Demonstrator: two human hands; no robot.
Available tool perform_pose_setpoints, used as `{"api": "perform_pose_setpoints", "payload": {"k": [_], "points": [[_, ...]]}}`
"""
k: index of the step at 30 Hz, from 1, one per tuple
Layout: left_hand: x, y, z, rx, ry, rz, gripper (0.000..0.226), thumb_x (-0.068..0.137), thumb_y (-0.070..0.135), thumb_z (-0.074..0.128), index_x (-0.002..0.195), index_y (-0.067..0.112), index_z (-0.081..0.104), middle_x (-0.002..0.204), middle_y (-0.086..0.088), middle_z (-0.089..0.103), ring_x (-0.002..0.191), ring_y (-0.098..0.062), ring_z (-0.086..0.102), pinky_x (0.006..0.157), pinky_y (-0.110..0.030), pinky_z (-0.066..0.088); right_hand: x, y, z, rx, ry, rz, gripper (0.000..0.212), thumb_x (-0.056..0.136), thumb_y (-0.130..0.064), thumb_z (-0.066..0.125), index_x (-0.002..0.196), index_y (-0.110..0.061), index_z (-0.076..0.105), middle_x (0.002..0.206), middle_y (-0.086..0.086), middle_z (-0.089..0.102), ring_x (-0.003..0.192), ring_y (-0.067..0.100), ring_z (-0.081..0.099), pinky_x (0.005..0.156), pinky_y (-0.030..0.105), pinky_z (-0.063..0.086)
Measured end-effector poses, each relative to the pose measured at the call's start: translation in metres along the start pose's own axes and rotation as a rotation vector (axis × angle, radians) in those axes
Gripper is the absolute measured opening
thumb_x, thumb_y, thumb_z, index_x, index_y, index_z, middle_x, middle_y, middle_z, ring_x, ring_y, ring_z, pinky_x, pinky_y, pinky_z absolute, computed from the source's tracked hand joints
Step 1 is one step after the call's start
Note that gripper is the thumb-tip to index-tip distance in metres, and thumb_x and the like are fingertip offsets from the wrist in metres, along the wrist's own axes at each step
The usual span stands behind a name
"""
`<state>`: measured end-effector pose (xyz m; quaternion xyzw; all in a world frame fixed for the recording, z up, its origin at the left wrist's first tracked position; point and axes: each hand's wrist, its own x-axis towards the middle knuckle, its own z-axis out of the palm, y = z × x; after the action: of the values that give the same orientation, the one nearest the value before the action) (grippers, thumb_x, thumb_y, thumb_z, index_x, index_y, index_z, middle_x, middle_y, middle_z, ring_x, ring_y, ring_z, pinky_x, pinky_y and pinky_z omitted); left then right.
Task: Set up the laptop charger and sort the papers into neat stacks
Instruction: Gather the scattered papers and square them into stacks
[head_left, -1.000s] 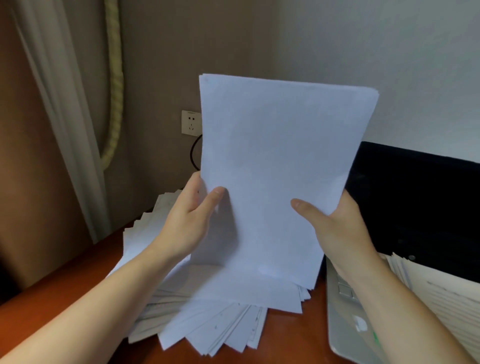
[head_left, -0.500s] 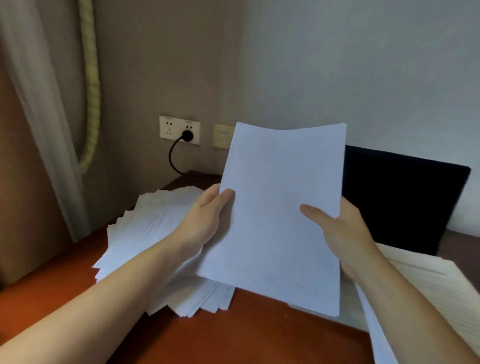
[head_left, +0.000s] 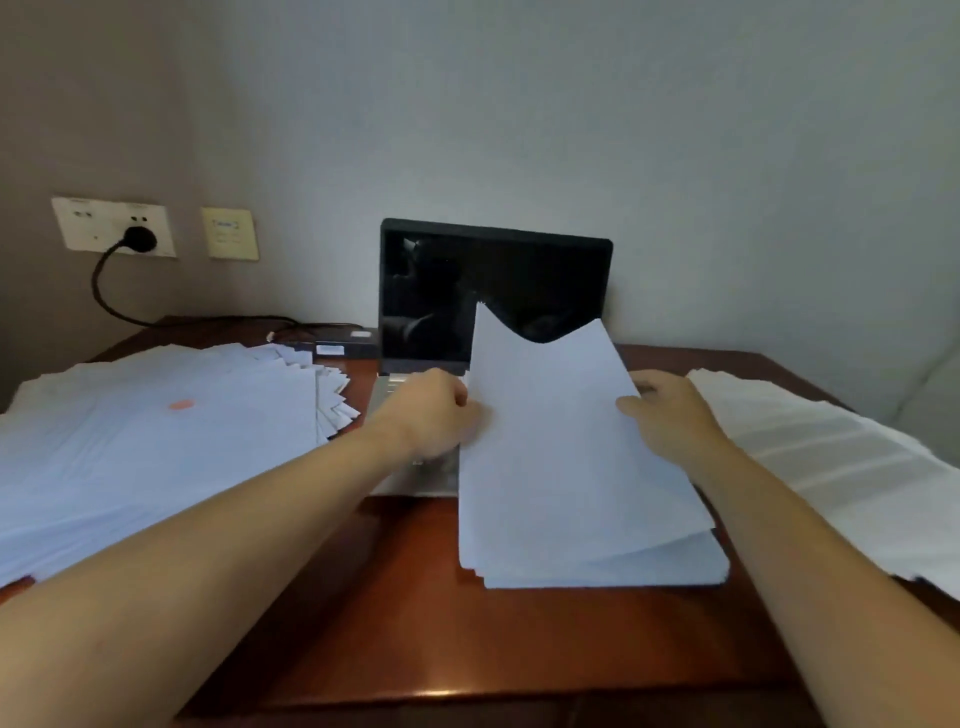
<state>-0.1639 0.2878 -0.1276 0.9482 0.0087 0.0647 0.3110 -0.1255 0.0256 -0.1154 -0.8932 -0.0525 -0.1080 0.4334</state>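
The left hand (head_left: 431, 410) grips the sheaf (head_left: 561, 467) by its left edge, fingers curled round it. The right hand (head_left: 670, 415) pinches the right edge, thumb on the front. Both forearms reach forward. The sheaf stands tilted before the laptop (head_left: 493, 280), between the left pile (head_left: 156, 431) and the right pile (head_left: 831, 467) on the worktop (head_left: 415, 623).

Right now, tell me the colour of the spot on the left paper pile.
Orange-red: a small spot on the otherwise white left pile. The head view shows it.

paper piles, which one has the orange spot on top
The fanned pile on the left; the held stack and the right pile show none.
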Motion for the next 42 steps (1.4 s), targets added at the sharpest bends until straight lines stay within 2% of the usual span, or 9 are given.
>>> {"api": "perform_pose_setpoints", "payload": {"k": [4, 8, 14, 23, 26, 29, 31, 35, 42], "points": [[0.001, 0.018, 0.012, 0.228, -0.025, 0.007, 0.032, 0.094, 0.039, 0.065, 0.073, 0.016, 0.071, 0.076, -0.002, 0.067, 0.070, -0.018, 0.061, 0.061, -0.028, 0.043, -0.005, 0.032, -0.009, -0.108, 0.008, -0.002, 0.028, 0.094, -0.012, 0.062, 0.122, -0.013, 0.064, 0.089, 0.001, 0.068, 0.078, 0.016, 0.061, 0.063, 0.024, 0.045], [0.005, 0.023, 0.022, 0.391, -0.055, 0.024, 0.033, 0.092, 0.048, 0.064, 0.085, 0.017, 0.069, 0.089, 0.000, 0.068, 0.083, -0.021, 0.062, 0.073, -0.032, 0.050, -0.004, 0.051, -0.010, -0.359, 0.013, 0.036, 0.049, 0.091, -0.024, 0.066, 0.137, -0.017, 0.051, 0.123, 0.009, 0.060, 0.104, 0.027, 0.060, 0.086, 0.035, 0.051], [0.005, 0.014, 0.010, 0.588, 0.057, 0.015, 0.058, 0.089, 0.081, 0.042, 0.091, 0.025, 0.055, 0.093, 0.001, 0.057, 0.084, -0.025, 0.054, 0.073, -0.034, 0.042, -0.011, 0.042, -0.006, -0.624, 0.006, -0.128, 0.035, 0.090, -0.030, 0.066, 0.122, -0.020, 0.058, 0.119, 0.004, 0.048, 0.104, 0.023, 0.053, 0.080, 0.036, 0.050], [-0.010, -0.100, -0.076, 0.734, 0.012, -0.131, 0.055, 0.098, 0.069, 0.040, 0.099, 0.022, 0.069, 0.111, -0.003, 0.070, 0.092, -0.022, 0.058, 0.081, -0.034, 0.050, -0.023, -0.039, 0.073, -0.509, -0.038, -0.435, 0.022, 0.094, -0.027, 0.063, 0.115, -0.020, 0.066, 0.129, -0.001, 0.047, 0.114, 0.019, 0.048, 0.084, 0.029, 0.049], [-0.036, -0.146, -0.121, 0.623, -0.231, -0.223, 0.054, 0.093, 0.070, 0.052, 0.134, 0.035, 0.058, 0.145, 0.003, 0.054, 0.126, -0.020, 0.050, 0.108, -0.036, 0.041, -0.034, -0.078, 0.121, -0.467, -0.081, -0.548, 0.026, 0.093, -0.026, 0.063, 0.118, -0.022, 0.065, 0.141, -0.001, 0.041, 0.126, 0.020, 0.043, 0.091, 0.031, 0.048], [-0.062, -0.184, -0.149, 0.490, -0.387, -0.231, 0.088, 0.079, 0.080, 0.062, 0.155, 0.045, 0.033, 0.164, 0.015, 0.028, 0.152, -0.015, 0.025, 0.126, -0.044, 0.018, -0.048, -0.118, 0.169, -0.462, -0.227, -0.656, 0.026, 0.094, -0.033, 0.063, 0.120, -0.031, 0.066, 0.154, -0.004, 0.031, 0.140, 0.019, 0.033, 0.108, 0.038, 0.040], [-0.075, -0.200, -0.153, 0.457, -0.399, -0.206, 0.101, 0.074, 0.086, 0.062, 0.158, 0.045, 0.024, 0.166, 0.019, 0.021, 0.155, -0.012, 0.016, 0.128, -0.042, 0.011, -0.055, -0.136, 0.196, -0.466, -0.353, -0.761, 0.021, 0.094, -0.036, 0.063, 0.114, -0.035, 0.067, 0.156, -0.006, 0.031, 0.143, 0.017, 0.027, 0.114, 0.040, 0.032], [-0.080, -0.209, -0.141, 0.452, -0.301, -0.121, 0.081, 0.094, 0.070, 0.051, 0.161, 0.037, 0.022, 0.169, 0.010, 0.019, 0.156, -0.014, 0.012, 0.124, -0.036, 0.008, -0.055, -0.157, 0.231, -0.548, -0.553, -0.834, 0.025, 0.094, -0.038, 0.060, 0.118, -0.033, 0.065, 0.154, -0.004, 0.035, 0.144, 0.017, 0.025, 0.116, 0.042, 0.026], [-0.047, -0.239, -0.122, 0.428, -0.265, 0.030, 0.082, 0.090, 0.080, 0.045, 0.159, 0.050, 0.013, 0.172, 0.009, 0.003, 0.157, -0.011, -0.007, 0.126, -0.045, -0.005, -0.045, -0.169, 0.248, -0.613, -0.533, -0.752, 0.062, 0.092, -0.037, 0.058, 0.147, -0.037, 0.028, 0.150, -0.004, 0.043, 0.125, 0.024, 0.052, 0.099, 0.038, 0.043]]}}
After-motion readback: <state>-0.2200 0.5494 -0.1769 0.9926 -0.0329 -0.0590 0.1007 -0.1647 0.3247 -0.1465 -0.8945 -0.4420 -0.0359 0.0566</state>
